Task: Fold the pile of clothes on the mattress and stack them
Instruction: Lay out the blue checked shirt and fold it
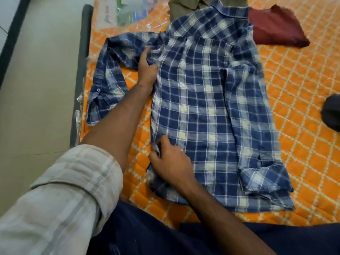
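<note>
Several other things lie around the blue plaid shirt [202, 100]: an olive garment [181, 8] at the far edge, partly under its collar, a maroon cloth [277, 28] at the far right, a dark item [332, 113] cut off at the right edge, and clear plastic packets [125, 11] at the far left. The shirt lies spread flat in the middle of the mattress [301, 85], collar away from me, its right sleeve folded down along the body and its left sleeve sprawled out to the left. My left hand [147, 68] reaches far, fingers pinching cloth at the left armpit. My right hand [170, 160] grips the near left hem with curled fingers. The mattress has an orange quilted cover with a white lattice; pale floor [42, 80] runs along its left.
</note>
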